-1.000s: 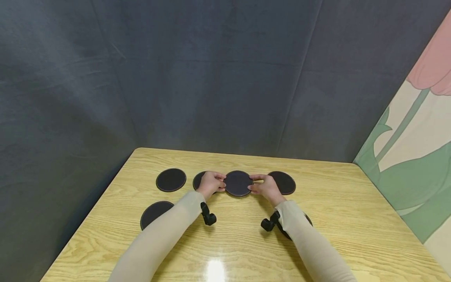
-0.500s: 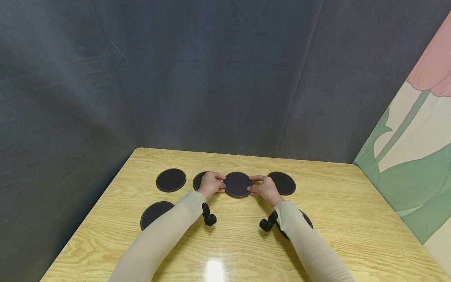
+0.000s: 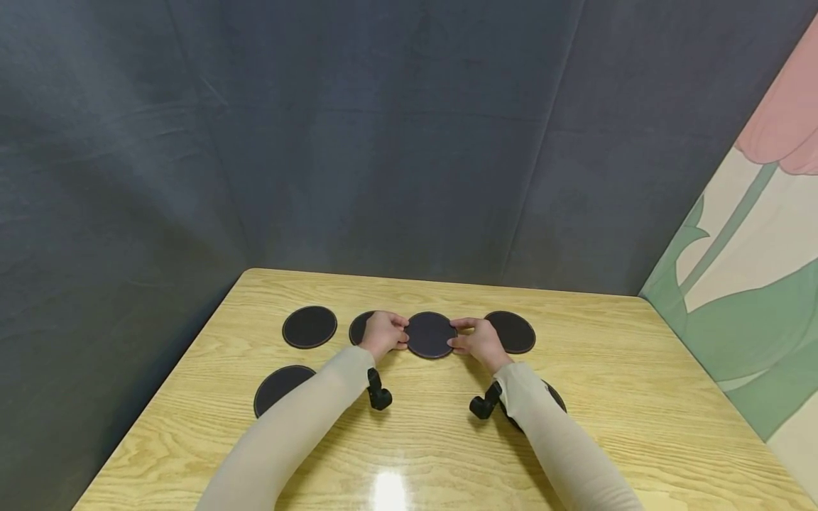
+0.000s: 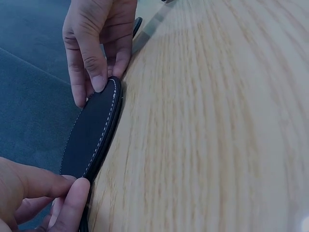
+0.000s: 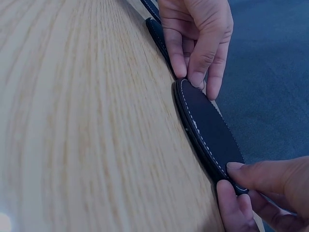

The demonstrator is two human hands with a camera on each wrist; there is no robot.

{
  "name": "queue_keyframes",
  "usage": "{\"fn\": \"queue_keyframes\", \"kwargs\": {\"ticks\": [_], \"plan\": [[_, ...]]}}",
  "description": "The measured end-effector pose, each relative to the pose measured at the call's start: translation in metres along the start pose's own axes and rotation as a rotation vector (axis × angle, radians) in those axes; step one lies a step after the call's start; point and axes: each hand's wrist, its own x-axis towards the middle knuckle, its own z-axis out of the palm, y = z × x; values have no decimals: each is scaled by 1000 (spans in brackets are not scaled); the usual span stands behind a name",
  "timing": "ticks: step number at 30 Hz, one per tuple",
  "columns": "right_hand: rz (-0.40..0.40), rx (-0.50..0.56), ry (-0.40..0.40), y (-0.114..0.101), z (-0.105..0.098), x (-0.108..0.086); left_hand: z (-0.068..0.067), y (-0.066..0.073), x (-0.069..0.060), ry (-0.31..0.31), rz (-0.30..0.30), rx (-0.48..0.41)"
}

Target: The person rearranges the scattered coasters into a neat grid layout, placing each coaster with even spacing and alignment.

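The left hand point(image 3: 386, 332) and right hand point(image 3: 479, 341) pinch the dark disc point(image 3: 431, 335) from opposite edges. It is slightly lower now, seemingly almost settled.

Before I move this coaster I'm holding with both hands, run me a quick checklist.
1. Left hand gripping the centre coaster at its left edge: ok.
2. Right hand gripping its right edge: ok.
3. Gap to the back right coaster: ok, they stand apart.
4. Gap to the coaster behind your left hand: cannot tell, partly hidden.
5. Right sleeve clear of the front right coaster: not ok, it crosses over it in the head view.
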Motion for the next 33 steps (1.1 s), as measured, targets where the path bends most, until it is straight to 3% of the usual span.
{"fn": "queue_keyframes", "kwargs": {"ticks": [22,28,33], "plan": [[1,-46,16,-1,1,2,2,-2,4,7,16,50],[-1,-58,3,-3,1,1,2,0,4,-11,-10,38],[1,-71,-7,-2,1,3,0,0,4,-30,3,41]]}}
